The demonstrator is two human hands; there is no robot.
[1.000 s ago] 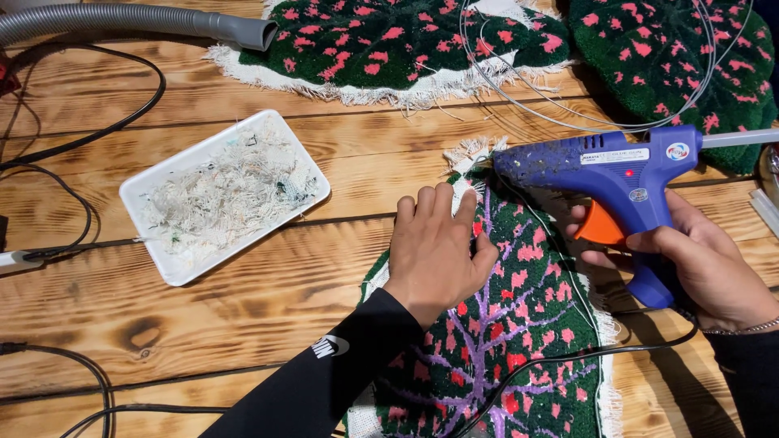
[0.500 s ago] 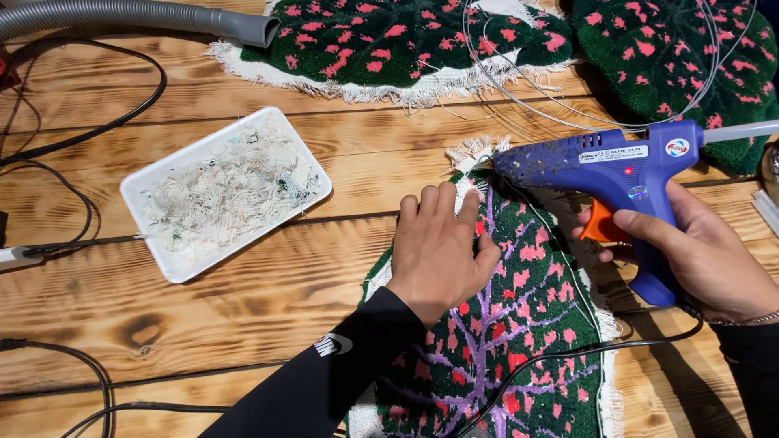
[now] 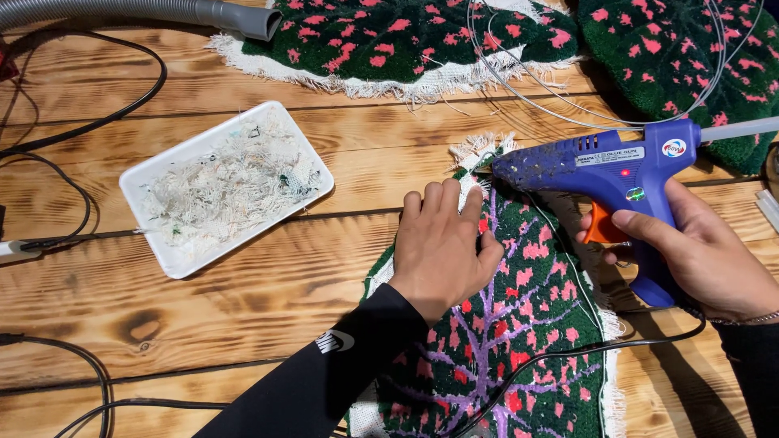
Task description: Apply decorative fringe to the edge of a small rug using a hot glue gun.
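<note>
Scorched, strongly grained wooden plank table [image 3: 268, 324] underfoot of all work, seen from above. Right hand [image 3: 704, 258] wrapped tight round the grip of a blue plastic hot-glue gun [image 3: 604, 166], one finger laid on the orange trigger; pull on the trigger not determinable. Gun's long axis near level, nozzle pointing left at the frayed white top edge of a dark green tufted leaf-shaped rug with pink spots and purple veins [image 3: 527, 324]; clear glue stick projecting from the rear, black cord trailing down across the pile. Left hand [image 3: 442, 247] flat and palm-down on the upper left of that rug, fingers together and stretched toward the fringe, holding nothing, fingertips just beside the nozzle and closer to the edge than the gun hand. Rug running lengthwise from the fringe down to the near edge of the table. Further out: white rectangular tray of pale thread trimmings [image 3: 223, 186] to the left, grey ribbed hose [image 3: 138, 12] along the far edge, two more green-and-pink tufted pieces [image 3: 406, 32] beyond, thin wire hoop [image 3: 519, 89], black cables [image 3: 97, 122] at left.
</note>
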